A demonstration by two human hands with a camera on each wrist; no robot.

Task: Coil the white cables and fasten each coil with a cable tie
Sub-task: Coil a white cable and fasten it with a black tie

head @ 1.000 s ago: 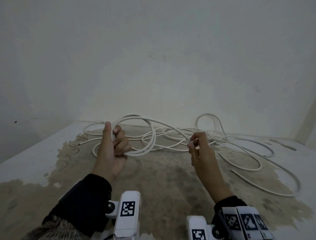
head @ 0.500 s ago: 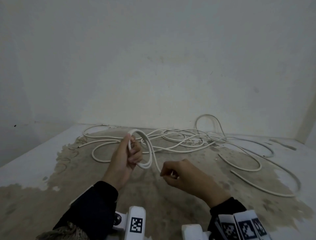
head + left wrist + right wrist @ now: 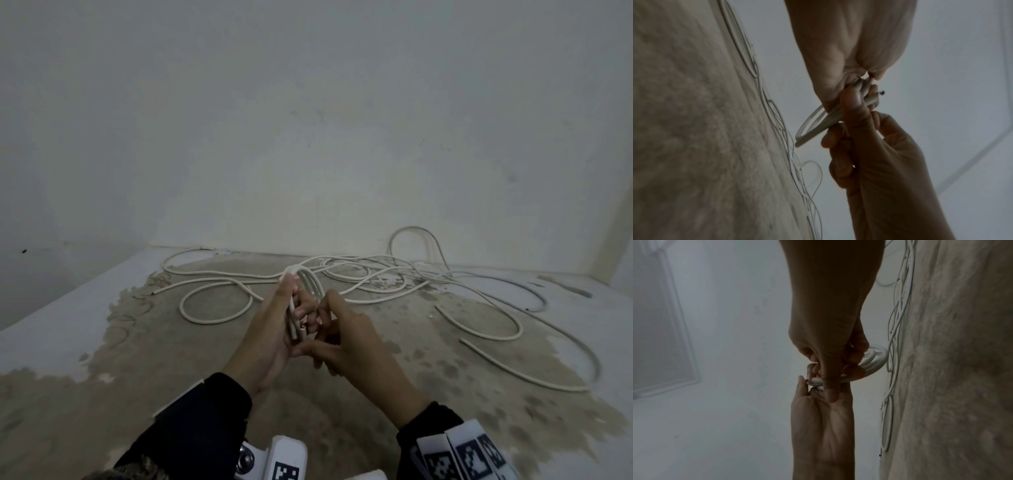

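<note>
My left hand (image 3: 293,310) holds a small coil of white cable (image 3: 306,279) upright in front of me, its fingers curled round the bundled turns. My right hand (image 3: 322,323) meets it from the right; its thumb and curled fingers pinch the same bundle by the cable's cut end (image 3: 815,380). In the left wrist view, the right thumb (image 3: 853,102) lies across the turns of the coil (image 3: 812,126). The right wrist view shows the coil (image 3: 874,361) sticking out past both hands. No cable tie shows in any view.
More white cable (image 3: 373,279) lies loose and tangled on the floor behind the hands, with long loops (image 3: 496,329) running out to the right and another loop (image 3: 215,308) on the left. The floor (image 3: 171,377) is patchy bare concrete, and a plain wall (image 3: 308,137) stands close behind.
My right hand swept down and left with the cable's free end and now meets my left hand. The wide loop has closed into a small tight coil between both hands.
</note>
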